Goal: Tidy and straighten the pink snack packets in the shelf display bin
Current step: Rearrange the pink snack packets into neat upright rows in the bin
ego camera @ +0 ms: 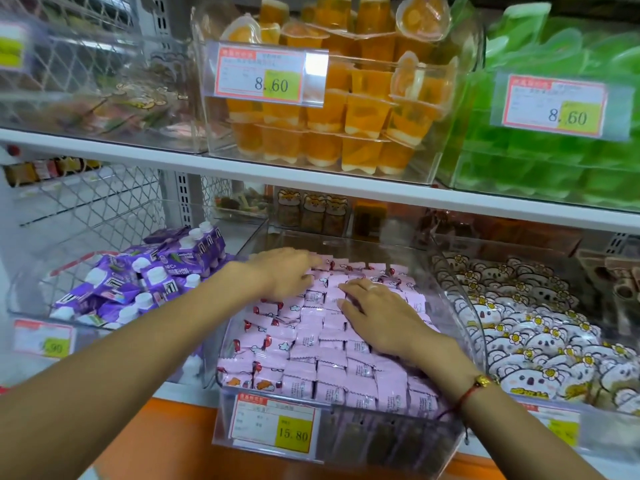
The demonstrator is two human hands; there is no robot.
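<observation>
Reaching into the clear plastic display bin (446, 434) on the lower shelf, both hands are laid on the small pink crinkle-edged snack packets (332, 368) that fill it. The bin is seen at the middle of the shelf, with a red-bordered white price label with a yellow patch (273, 424) clipped to its front wall. The left hand (287, 275) is placed far back on the left side of the pile, palm down, its fingers stretched forward and close together, flat on the packets; nothing is pinched. The right hand (374, 313) is set nearer the middle, palm down, fingers lightly spread and a little bent, fingertips pressed on the packets; whether any single packet is gripped beneath it cannot be told. The front and centre rows are judged largely done: packets are stood in fairly even overlapping ranks, printed backs upward. The left column is judged less orderly, several packets there being turned face-up and tilted at differing angles. The back rows, where the hands are working, are partly hidden, so their state is uncertain. Roughly the later half of the task is estimated, with the left edge and rear left to be squared. Purple spouted drink pouches (145, 278) are held in the neighbouring bin to the left, and white koala-printed packets (533, 337) in the one to the right.
</observation>
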